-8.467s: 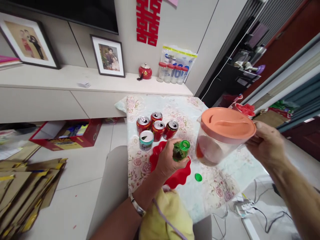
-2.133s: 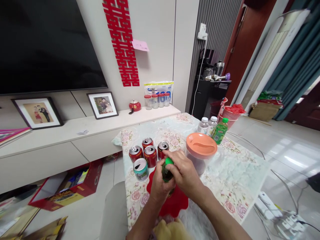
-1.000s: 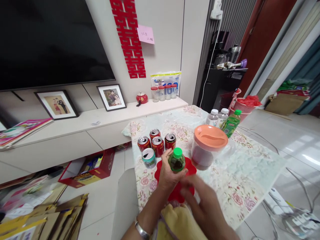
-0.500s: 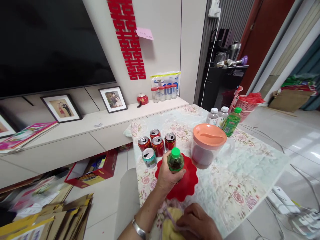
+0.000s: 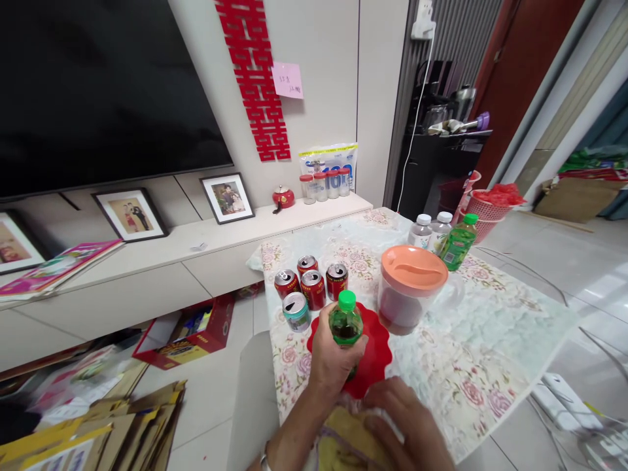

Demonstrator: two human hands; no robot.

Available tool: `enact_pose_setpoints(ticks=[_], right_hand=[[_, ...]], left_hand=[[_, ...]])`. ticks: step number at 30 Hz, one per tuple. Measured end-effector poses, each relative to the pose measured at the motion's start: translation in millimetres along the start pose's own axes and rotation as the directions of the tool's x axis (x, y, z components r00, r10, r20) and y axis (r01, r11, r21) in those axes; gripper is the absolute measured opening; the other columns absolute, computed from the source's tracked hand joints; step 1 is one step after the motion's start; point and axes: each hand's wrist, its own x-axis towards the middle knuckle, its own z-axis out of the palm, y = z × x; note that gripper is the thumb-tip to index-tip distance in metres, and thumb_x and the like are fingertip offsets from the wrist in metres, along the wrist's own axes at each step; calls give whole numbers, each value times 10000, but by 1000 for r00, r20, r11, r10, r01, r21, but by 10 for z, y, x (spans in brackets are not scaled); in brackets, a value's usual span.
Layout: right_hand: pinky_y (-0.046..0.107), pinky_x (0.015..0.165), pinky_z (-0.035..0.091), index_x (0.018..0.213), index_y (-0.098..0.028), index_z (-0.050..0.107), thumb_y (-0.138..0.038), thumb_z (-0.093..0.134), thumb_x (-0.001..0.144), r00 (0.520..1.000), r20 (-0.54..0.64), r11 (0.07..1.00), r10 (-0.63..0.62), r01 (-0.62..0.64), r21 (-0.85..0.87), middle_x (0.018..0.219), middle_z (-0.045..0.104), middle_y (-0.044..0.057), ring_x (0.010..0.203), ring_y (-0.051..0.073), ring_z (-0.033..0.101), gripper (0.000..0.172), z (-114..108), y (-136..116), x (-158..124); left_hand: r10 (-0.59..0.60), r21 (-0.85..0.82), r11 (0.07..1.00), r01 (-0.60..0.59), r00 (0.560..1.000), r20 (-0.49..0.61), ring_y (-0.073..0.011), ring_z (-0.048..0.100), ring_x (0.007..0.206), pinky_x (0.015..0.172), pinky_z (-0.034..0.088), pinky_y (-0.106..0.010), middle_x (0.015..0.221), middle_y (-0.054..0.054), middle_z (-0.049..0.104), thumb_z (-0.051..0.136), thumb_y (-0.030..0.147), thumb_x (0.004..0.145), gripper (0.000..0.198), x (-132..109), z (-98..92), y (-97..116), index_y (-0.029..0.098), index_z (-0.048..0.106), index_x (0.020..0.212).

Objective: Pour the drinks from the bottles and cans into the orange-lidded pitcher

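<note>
My left hand [image 5: 331, 363] is wrapped round a green-capped plastic bottle [image 5: 346, 320] with dark contents, held upright above a red scalloped tray [image 5: 380, 353]. The hand hides the lower part of the bottle. At the bottom edge of the view my right hand [image 5: 405, 418] has its fingers curled over a yellow cloth [image 5: 353, 441] with a purple edge; its fingertips are partly hidden and a little blurred. Left of the tray stand several red drink cans [image 5: 313, 291] and one teal can [image 5: 296, 313]. A clear pitcher with an orange lid [image 5: 413, 268] is right of the tray.
Two white-capped bottles [image 5: 420, 232] and another green bottle [image 5: 458, 243] stand at the table's far right on the flowered tablecloth [image 5: 471, 340]. Behind runs a white cabinet [image 5: 220, 242] with framed photos and jars. Flattened cardboard [image 5: 132, 418] lies on the floor left.
My right hand's fingers have shifted and spread over the cloth, whose purple edge lies differently. My left hand keeps the bottle in about the same place. The view has shifted slightly.
</note>
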Motion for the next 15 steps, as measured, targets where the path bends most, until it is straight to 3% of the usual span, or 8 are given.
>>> enact_pose_setpoints(ticks=[3,5,7,10,15], right_hand=[[246,781,578,1077,-303,753,-292,612,1053,992,-28,990,121,-119,69,1015,783,14,901,153,735,143,-296,-114,350],[335,994,586,1277,-299,739,-363,650,1038,985,-26,976,170,-164,144,1299,764,76,1180,220,720,263,-419,-150,623],[419,1081,571,1418,-284,683,-442,649,1036,978,29,948,205,-206,244,1441,707,117,1286,262,687,415,-465,-156,885],[455,1042,601,1421,-271,693,-554,665,1007,962,178,878,206,-262,401,1367,751,135,1230,277,724,502,-450,-145,1197],[394,1007,597,1228,-256,789,-583,747,947,897,421,724,135,-379,576,1208,810,103,1111,229,769,433,-436,-128,1467]], left_hand=[[28,58,998,-28,1000,15,-257,736,905,886,609,-411,985,-23,752,790,287,656,654,-58,-26,76,229,537,1256],[74,44,996,-76,996,56,-250,735,890,860,606,-391,995,-21,748,780,266,648,645,-72,-46,108,236,534,1243],[115,14,993,-118,985,130,-243,723,889,840,596,-378,1022,-29,741,763,244,645,628,-73,-74,137,237,537,1231],[107,-10,994,-108,965,239,-213,665,828,776,562,-351,984,-19,710,741,227,655,569,-64,-134,206,231,551,1191],[84,-45,996,-72,923,376,-140,508,672,603,435,-273,801,46,565,721,197,636,371,-56,-246,420,236,546,961]])
